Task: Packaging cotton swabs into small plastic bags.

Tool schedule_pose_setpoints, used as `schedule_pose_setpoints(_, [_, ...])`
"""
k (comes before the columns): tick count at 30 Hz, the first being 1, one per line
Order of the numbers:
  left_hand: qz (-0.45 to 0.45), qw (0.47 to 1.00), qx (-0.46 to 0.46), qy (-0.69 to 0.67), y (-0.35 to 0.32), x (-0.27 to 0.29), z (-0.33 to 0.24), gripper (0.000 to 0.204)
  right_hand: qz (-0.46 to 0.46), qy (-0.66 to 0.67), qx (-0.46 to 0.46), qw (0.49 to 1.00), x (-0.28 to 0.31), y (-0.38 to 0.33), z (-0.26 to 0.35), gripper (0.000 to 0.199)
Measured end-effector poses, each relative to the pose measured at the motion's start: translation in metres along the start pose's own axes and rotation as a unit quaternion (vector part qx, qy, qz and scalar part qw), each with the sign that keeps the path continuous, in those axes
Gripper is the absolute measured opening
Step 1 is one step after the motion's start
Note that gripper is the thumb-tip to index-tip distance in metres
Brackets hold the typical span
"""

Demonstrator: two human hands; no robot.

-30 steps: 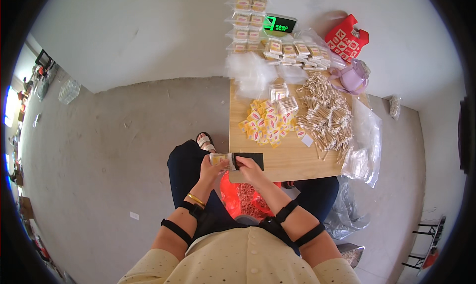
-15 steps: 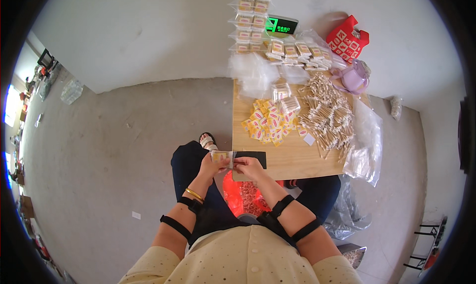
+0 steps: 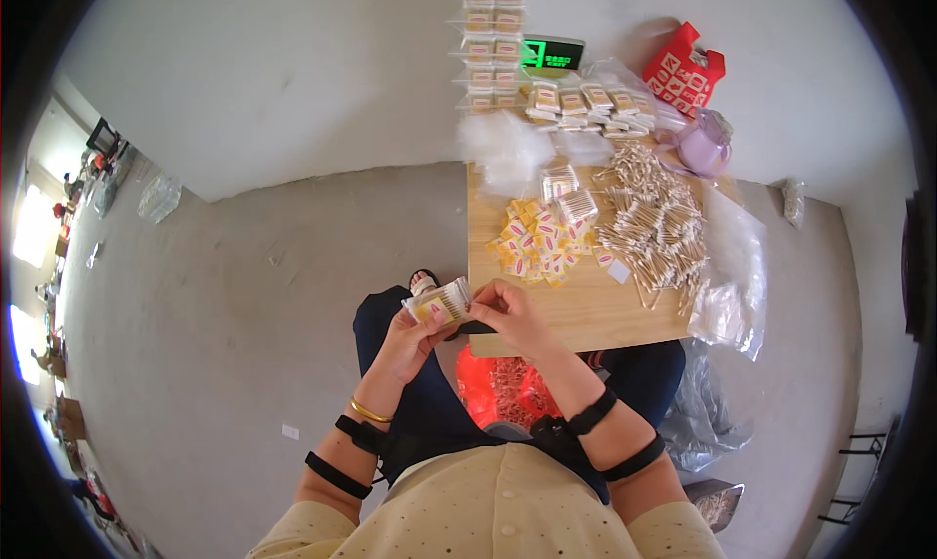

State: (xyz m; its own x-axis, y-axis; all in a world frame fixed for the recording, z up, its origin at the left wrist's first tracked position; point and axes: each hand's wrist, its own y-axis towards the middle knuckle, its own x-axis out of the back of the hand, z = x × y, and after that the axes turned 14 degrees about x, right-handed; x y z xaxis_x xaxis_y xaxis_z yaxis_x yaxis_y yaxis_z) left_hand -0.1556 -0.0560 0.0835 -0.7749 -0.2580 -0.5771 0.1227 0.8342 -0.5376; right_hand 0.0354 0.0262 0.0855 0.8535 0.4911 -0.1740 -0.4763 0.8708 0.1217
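Grey floor [image 3: 244,325] stretching away to the left, and here's the wooden table [image 3: 634,325], its front edge right over the person's lap! Across its right half sprawls a big heap of loose cotton swabs [image 3: 656,229], with a clear plastic bag [image 3: 732,276] draped along the right edge. At the back, filled packets [image 3: 597,108] lie in a row against the wall, and a red carrier bag [image 3: 688,76] stands behind a purple jug [image 3: 703,149]. Left of the swabs, a scatter of yellow-and-white cards [image 3: 535,245]! Now the hands, out in front of the table's near left corner: the left hand [image 3: 408,342] has its fingers curled under and its thumb laid on top, firmly round a clear pack of swabs [image 3: 436,303] that tilts up to the right. In comes the right hand [image 3: 513,315], thumb and fingertips drawn together in a pinch at the pack's right end. And smallest of all, one plain white card [image 3: 619,272] beside the heap.
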Motion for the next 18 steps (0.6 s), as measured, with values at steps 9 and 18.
schedule_pose_setpoints(9, [0.028,0.873,-0.168,0.457,-0.018,-0.101,-0.034,0.038,0.074,-0.256,0.151,0.952,0.042,-0.034,0.121,0.011])
schedule_pose_setpoints(18, [0.036,0.834,-0.271,0.479,-0.025,-0.139,-0.017,0.025,0.017,-0.317,0.22,0.923,0.063,-0.07,0.149,0.021])
